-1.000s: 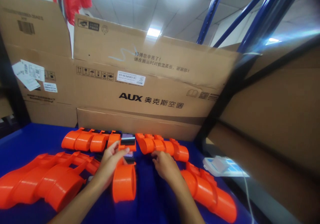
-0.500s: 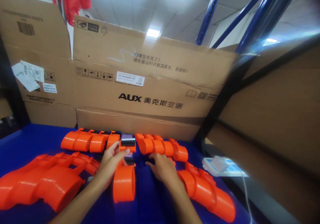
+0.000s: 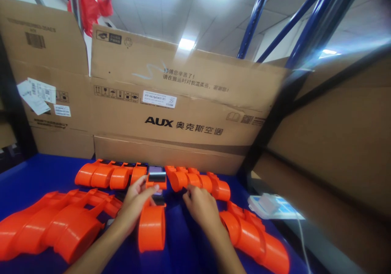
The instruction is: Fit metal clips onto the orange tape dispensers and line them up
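My left hand (image 3: 136,198) grips an orange plastic part (image 3: 152,228) with a wide ring at its lower end and a flat head at the top. Dark strips lie across that head, one with a pale toothed-looking edge. To its right, my right hand (image 3: 201,205) is closed, thumb and forefinger together; anything between them is too small to make out. Just beyond it runs a row of similar orange parts (image 3: 193,180). Behind my left hand lies another row with black pieces on top (image 3: 119,177). A phone-like object (image 3: 155,169) is partly hidden behind the held part.
More orange parts stand in groups at the left (image 3: 73,233) and right (image 3: 264,249) of the blue surface (image 3: 180,241). A tall cardboard sheet (image 3: 128,119) closes off the back. At right, a white power strip (image 3: 275,207) with a cable sits beside a dark rack post (image 3: 259,143).
My right hand's thumb and forefinger have come together, and the hand has shifted slightly. My left hand keeps its hold on the orange part, nearly still.
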{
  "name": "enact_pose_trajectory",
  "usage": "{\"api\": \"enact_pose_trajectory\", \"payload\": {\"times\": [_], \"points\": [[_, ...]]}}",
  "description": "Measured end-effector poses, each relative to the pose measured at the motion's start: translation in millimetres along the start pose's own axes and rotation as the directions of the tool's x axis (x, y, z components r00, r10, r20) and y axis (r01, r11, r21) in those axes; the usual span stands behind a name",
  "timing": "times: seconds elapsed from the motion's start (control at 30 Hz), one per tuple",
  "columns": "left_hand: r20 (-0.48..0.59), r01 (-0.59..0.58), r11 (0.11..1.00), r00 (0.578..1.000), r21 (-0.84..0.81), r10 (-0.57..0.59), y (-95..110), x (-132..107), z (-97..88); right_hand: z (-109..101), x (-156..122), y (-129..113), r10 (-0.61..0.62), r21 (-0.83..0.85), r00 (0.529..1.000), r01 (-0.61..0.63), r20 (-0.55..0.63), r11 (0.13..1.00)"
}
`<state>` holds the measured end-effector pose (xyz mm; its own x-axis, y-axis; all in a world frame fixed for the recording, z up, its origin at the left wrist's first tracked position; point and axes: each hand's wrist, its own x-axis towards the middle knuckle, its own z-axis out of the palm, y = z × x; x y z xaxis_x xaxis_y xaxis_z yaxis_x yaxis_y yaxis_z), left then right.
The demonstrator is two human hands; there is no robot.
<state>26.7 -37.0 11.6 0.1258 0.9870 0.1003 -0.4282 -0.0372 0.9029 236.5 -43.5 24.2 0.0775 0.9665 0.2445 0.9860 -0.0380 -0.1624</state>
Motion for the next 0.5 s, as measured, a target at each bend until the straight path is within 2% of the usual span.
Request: {"api": "enact_pose_trajectory", "payload": {"times": [0.07, 0.13, 0.2, 0.27, 0.3, 0.37, 0.5], "points": [[-0.006, 0.012, 1.0, 1.0, -0.001, -0.012, 0.1, -0.2, 0.0, -1.6, 1.2, 1.9, -0.002, 0.114, 0.994, 0.015, -0.107, 0.993], [-0.013, 0.025, 1.0, 1.0, 0.006, -0.025, 0.4, -0.5, 0.1, -2.0, 1.5, 2.2, -0.01, 0.335, 0.978, 0.081, -0.207, 0.939], [-0.017, 0.018, 1.0, 1.0, 0.019, -0.017, 0.1, -0.4, -0.1, -2.2, 0.2, 0.5, -0.027, 0.608, 0.967, 0.18, -0.252, 0.773], [-0.013, -0.001, 0.999, 1.0, 0.035, 0.002, -1.2, 0.3, -0.6, -2.9, -2.8, -2.9, -0.066, 0.8, 0.963, 0.254, -0.261, 0.543], [-0.012, -0.012, 0.999, 1.0, 0.042, 0.013, -2.1, 0.9, -0.9, -3.4, -4.6, -5.1, -0.089, 0.849, 0.96, 0.277, -0.266, 0.45], [-0.009, -0.039, 0.998, 0.999, 0.054, 0.039, -4.1, 2.0, -1.2, -3.7, -8.1, -10.5, -0.126, 0.887, 0.952, 0.305, -0.279, 0.346], [0.003, -0.076, 0.995, 0.997, 0.061, 0.076, -5.8, 2.6, 0.1, 1.3, -10.8, -23.3, -0.076, 0.904, 0.956, 0.294, -0.284, 0.312]]}}
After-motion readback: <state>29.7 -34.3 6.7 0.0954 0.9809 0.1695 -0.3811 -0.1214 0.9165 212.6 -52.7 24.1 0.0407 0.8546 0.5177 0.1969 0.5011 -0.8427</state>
